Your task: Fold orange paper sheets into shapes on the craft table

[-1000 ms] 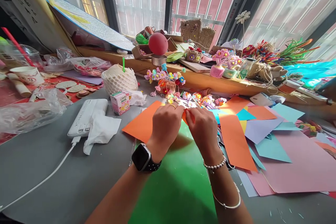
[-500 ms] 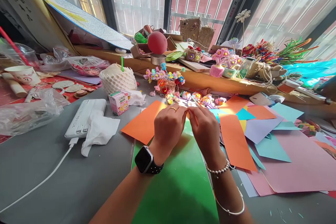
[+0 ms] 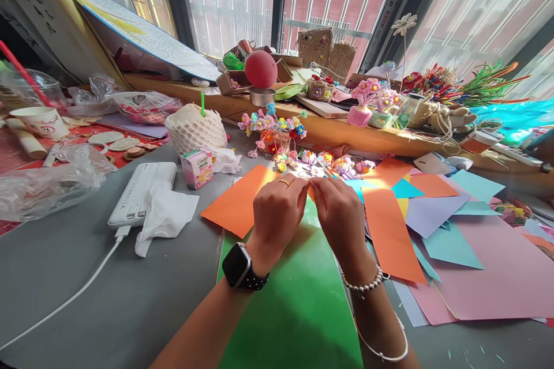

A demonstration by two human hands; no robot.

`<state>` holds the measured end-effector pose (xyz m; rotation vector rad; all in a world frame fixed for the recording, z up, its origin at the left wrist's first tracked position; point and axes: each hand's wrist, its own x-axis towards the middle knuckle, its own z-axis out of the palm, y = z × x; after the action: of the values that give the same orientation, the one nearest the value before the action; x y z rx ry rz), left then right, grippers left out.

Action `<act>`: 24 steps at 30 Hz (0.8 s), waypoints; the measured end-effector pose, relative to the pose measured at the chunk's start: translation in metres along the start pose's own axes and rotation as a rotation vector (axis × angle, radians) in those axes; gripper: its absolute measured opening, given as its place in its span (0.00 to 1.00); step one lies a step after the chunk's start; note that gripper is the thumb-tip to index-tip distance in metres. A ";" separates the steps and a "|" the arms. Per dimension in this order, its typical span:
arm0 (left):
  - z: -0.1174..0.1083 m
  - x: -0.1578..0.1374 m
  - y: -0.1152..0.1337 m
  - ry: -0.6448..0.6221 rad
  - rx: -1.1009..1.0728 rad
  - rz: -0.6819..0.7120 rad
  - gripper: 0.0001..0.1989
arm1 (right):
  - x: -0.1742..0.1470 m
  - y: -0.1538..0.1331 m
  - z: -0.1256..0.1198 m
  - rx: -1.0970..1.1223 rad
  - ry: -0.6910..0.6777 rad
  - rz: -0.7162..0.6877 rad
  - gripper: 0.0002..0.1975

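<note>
Over a green sheet (image 3: 294,300), my left hand (image 3: 279,207) and my right hand (image 3: 340,207) meet at their fingertips. Both are closed in a pinch. Whatever lies between the fingers is too small and too hidden by my knuckles to make out. Just beyond the hands are several colourful folded paper flowers (image 3: 344,164) and a small basket of colourful flowers (image 3: 277,138). Orange paper (image 3: 238,199) lies left of my left hand, and another orange strip (image 3: 389,230) is beside my right hand.
On the left are a white power bank (image 3: 142,193) with a cable, a crumpled tissue (image 3: 168,216), a small pink box (image 3: 197,168) and a net-wrapped coconut (image 3: 197,130). Coloured paper sheets (image 3: 497,265) spread rightward. A wooden ledge behind holds a red ball (image 3: 261,69) and craft items.
The hands stay pinched together in almost the same place. The whole view has shifted very slightly; nothing else has visibly moved.
</note>
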<state>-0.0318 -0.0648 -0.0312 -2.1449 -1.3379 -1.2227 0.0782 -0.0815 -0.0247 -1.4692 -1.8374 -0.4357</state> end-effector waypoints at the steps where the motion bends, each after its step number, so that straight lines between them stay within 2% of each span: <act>1: 0.000 0.000 0.000 0.005 0.003 0.003 0.08 | 0.000 0.000 0.000 0.003 -0.006 -0.001 0.11; 24: 0.001 -0.003 0.000 0.019 -0.003 0.001 0.08 | 0.000 -0.001 0.000 0.071 -0.021 0.028 0.11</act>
<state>-0.0318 -0.0662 -0.0345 -2.1307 -1.3282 -1.2428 0.0772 -0.0818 -0.0247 -1.4546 -1.8277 -0.3387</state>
